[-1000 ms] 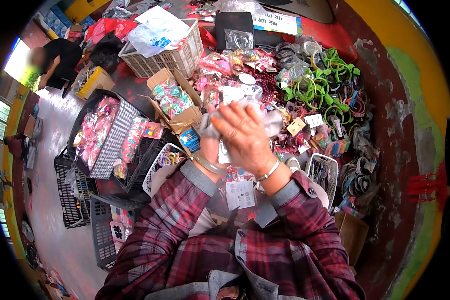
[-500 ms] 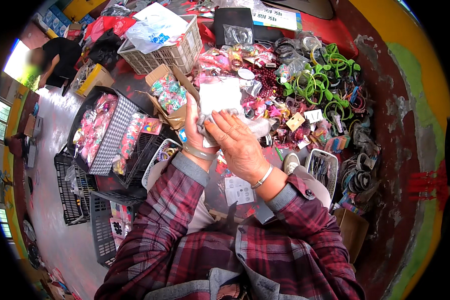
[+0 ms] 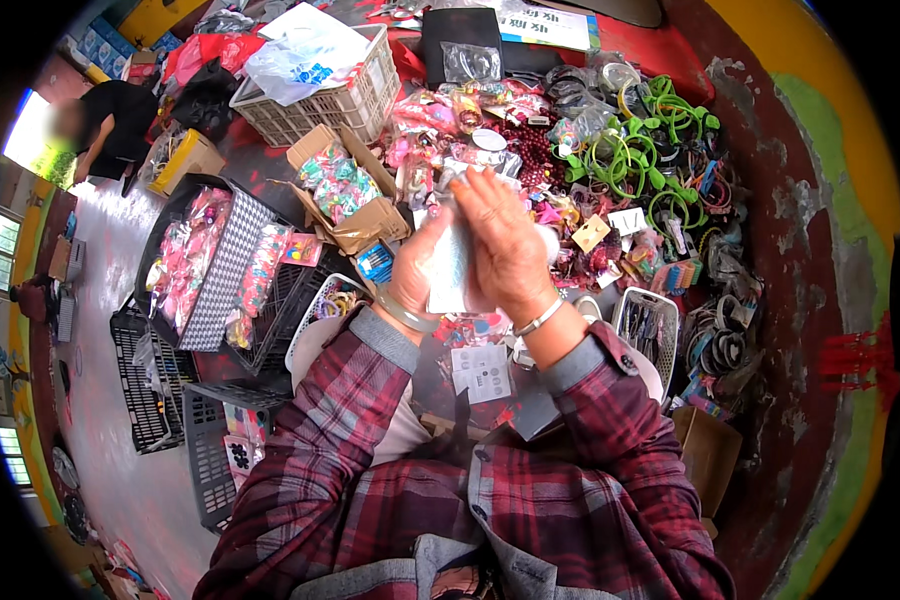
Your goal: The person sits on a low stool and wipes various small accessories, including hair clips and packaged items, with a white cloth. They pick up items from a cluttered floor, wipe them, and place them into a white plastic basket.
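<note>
A flat white packet (image 3: 452, 268) is pressed edge-up between my palms, over the front of a heap of small goods. My left hand (image 3: 418, 262) holds its left side, with the fingers mostly hidden behind it. Against the other side lies my right hand (image 3: 508, 240), its fingers long and close together, pointing away from me. What is inside the packet I cannot make out. Just beyond my hands lie small accessories in clear bags (image 3: 470, 110) and dark red beads (image 3: 538, 155).
Green headbands (image 3: 625, 155) pile up at the right. An open carton (image 3: 362, 232) of bagged goods, a beige crate (image 3: 365, 95) and black crates (image 3: 202, 455) stand left. A white basket (image 3: 676, 335) is by my right knee. A person (image 3: 120, 125) bends at the far left.
My right hand lay across the packet, and its white face showed beyond my fingers. Now the packet is turned nearly edge-on and closer to me, with a palm on each side.
</note>
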`<state>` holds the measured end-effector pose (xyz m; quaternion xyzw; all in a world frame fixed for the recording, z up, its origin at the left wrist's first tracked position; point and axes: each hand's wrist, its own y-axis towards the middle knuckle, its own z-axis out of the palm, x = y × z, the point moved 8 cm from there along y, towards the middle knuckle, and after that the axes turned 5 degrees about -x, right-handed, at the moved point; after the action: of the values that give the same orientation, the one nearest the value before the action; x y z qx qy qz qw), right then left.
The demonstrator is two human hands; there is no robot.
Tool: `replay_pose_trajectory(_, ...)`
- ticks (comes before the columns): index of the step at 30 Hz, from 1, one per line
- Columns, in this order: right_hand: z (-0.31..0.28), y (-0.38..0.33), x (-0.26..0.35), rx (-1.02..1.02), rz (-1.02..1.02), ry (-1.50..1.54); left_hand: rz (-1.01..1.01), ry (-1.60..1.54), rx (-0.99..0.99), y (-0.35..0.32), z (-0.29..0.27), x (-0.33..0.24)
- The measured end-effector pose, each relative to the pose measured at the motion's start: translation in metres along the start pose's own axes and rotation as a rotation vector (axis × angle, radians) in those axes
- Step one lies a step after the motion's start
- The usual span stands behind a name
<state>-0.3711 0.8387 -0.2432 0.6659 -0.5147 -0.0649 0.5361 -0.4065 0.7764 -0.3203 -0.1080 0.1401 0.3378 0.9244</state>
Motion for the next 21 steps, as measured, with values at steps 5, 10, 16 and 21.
replay_pose_trajectory(5,-0.009,0.000,-0.057,-0.005,0.473,0.216,-0.127,0.424,-0.119,-0.004,-0.045,0.004)
replay_pose_trajectory(10,-0.031,-0.032,-0.147,-0.221,0.959,0.622,-0.082,0.125,-0.066,0.000,-0.018,-0.007)
replay_pose_trajectory(16,-0.089,0.000,-0.119,-0.540,0.827,0.891,0.188,0.191,-0.055,0.000,-0.005,-0.035)
replay_pose_trajectory(21,-0.050,0.003,-0.082,-0.372,0.869,1.153,0.256,0.220,-0.087,0.006,-0.008,-0.028)
